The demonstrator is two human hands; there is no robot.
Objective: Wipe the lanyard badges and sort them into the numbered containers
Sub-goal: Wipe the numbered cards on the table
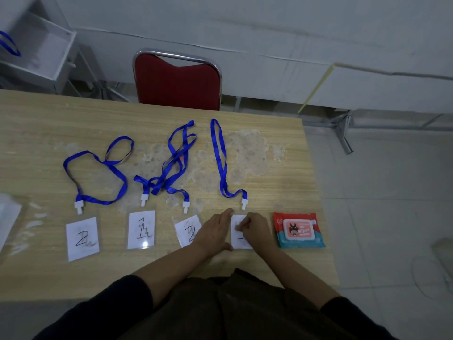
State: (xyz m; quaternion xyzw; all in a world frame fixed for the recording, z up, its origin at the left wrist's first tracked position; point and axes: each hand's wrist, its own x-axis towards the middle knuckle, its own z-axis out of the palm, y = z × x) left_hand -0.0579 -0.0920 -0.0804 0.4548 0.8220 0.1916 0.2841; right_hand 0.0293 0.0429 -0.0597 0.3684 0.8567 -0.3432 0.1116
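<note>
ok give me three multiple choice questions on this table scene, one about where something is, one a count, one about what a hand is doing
1. Where does the wipes pack lie?
A. to the right of the rightmost badge
B. on the red chair
C. between the two leftmost badges

2. How many badges show on the table?
A. two
B. four
C. six

3. What is the right hand doing?
A. resting flat on the wipes pack
B. hanging off the table edge
C. pinching something small against the rightmost badge

Answers:
1 A: the pack sits at the right end of the row, past the badge under the hands.
2 B: four white cards lie in a row, each below a blue lanyard.
3 C: its curled fingers press on that badge, while the left hand lies flat along the badge's left edge.
</note>
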